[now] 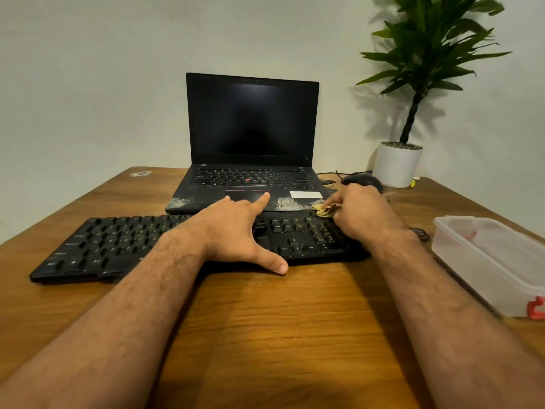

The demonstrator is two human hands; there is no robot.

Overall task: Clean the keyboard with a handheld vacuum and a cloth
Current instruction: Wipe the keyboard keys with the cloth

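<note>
2 hands were at work on the black keyboard (124, 243), which lay flat across the wooden counter (265, 335) just in front of an open, dusty laptop (250, 160). The left hand (233, 231) rested on the keyboard's middle with its fingers spread and straight, steadying it. The right hand (359, 214) had its fingers curled round a small yellow cloth (324, 210), bunched at the keyboard's far right corner. No handheld vacuum was in view.

The keyboard looked rigid and light, likely to slide on the smooth wood unless pinned as it was; its frame edges seemed the safest hold, since the keycaps would give under pressure. The cloth was soft and limp, best kept wadded so it would reach between keys.

A clear plastic container (486, 261) sat at the right, a mouse (362, 182) and potted plant (413, 113) beyond.
</note>
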